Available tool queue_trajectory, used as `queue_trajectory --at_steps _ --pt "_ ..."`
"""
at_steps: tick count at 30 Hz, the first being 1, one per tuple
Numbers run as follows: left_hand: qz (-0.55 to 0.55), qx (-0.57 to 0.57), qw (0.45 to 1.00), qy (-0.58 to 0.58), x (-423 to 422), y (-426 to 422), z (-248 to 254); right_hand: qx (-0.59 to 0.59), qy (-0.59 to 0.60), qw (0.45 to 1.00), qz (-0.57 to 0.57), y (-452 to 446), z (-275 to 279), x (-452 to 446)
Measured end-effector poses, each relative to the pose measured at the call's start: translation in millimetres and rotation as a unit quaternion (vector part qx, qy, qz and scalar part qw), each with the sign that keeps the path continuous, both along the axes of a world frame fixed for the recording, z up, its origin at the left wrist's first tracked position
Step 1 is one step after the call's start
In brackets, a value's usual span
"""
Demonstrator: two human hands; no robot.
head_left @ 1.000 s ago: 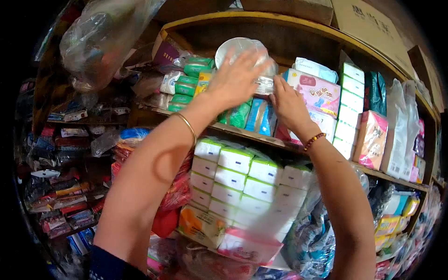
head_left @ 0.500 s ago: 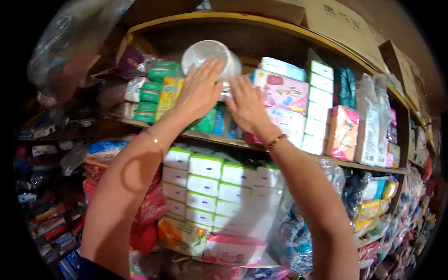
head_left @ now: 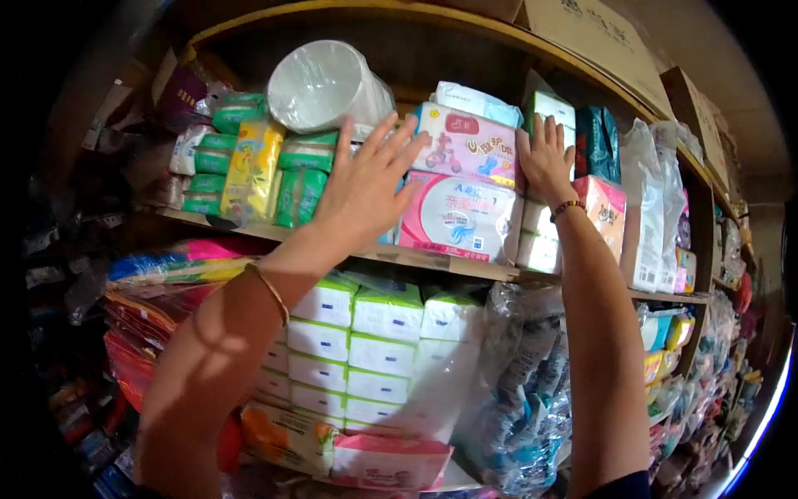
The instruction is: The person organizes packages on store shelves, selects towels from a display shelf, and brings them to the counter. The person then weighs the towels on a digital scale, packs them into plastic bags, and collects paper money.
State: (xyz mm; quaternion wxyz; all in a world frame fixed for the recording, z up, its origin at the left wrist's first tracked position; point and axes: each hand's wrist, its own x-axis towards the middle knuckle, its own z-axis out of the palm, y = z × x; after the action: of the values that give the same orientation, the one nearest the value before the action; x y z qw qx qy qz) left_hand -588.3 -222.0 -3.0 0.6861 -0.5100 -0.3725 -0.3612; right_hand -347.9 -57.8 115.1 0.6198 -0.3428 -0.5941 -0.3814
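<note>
My left hand is open, its fingers spread, in front of the upper shelf. It is beside a pink and white pack and below a wrapped white tub lying on its side. Whether its fingertips touch the packs cannot be told. My right hand is open and raised against a column of white and green tissue packs. Between my hands, a pink box with a scooter picture sits on the pink and white pack. Green packs and a yellow pack stand left of my left hand.
White and green tissue packs are stacked on the lower shelf, with a pink pack in front. Plastic-wrapped blue goods are beside them. Cardboard boxes lie on top. Red plastic-wrapped packs are at the left.
The view has shifted right. My hands have come away from the white tub and moved apart, the right one across to the tissue column. The tub is now uncovered.
</note>
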Motion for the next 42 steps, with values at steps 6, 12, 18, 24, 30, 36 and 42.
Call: queue_trajectory --at_steps 6,12,18,24,30,36,42 --pt "-0.006 0.013 0.999 0.043 -8 10 2 -0.012 -0.072 0.995 -0.069 -32 -16 -4" --pt "-0.025 -0.038 0.997 0.066 1 -2 -13 0.153 -0.368 0.896 -0.198 -20 -81 -37" --pt "-0.113 -0.172 0.978 0.034 38 -32 -60 -0.066 -0.316 0.935 0.151 -133 -138 -12" --pt "-0.045 -0.246 0.966 0.069 29 -31 -163 -0.009 -0.319 0.917 0.24 -152 -279 -2" --pt "-0.064 -0.365 0.928 -0.041 21 -42 -295 -0.186 -0.289 0.903 0.259 -155 -411 -30" --pt "-0.029 -0.36 0.93 -0.073 14 -30 -304 -0.203 -0.301 0.917 0.166 -135 -437 -58" --pt "-0.043 -0.355 0.931 -0.072 16 -29 -305 -0.208 -0.262 0.913 0.233 -137 -447 -50"
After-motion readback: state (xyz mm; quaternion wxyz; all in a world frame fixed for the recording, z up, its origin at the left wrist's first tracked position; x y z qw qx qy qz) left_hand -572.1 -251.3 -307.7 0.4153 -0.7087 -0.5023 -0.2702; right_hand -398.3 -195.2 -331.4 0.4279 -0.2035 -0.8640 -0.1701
